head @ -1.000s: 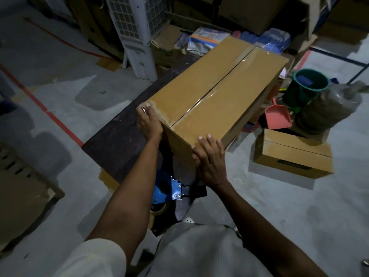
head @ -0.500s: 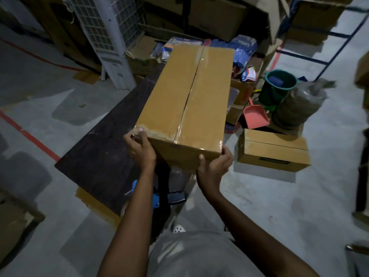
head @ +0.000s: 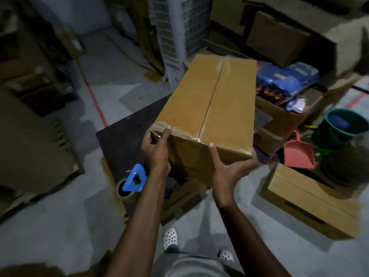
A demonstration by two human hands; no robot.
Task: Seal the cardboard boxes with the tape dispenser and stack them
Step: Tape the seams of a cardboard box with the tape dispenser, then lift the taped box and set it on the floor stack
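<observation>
Box [head: 209, 108] gripped only at its near end, left hand [head: 156, 148] clamped on the corner, right hand [head: 229, 168] cupping the underside; far end may dip and slip.

Light is dim, cool and uneven: the concrete floor [head: 65, 226] shows pale grey patches broken by soft-edged shadows, while the far stacked cartons [head: 277, 37] sink into near black. The clear tape [head: 202, 130] on the cardboard box [head: 187, 100] gives a faint sheen at its near edge. Everything is soft and blocky, and lines bow toward the edges from the wide-angle lens.
</observation>
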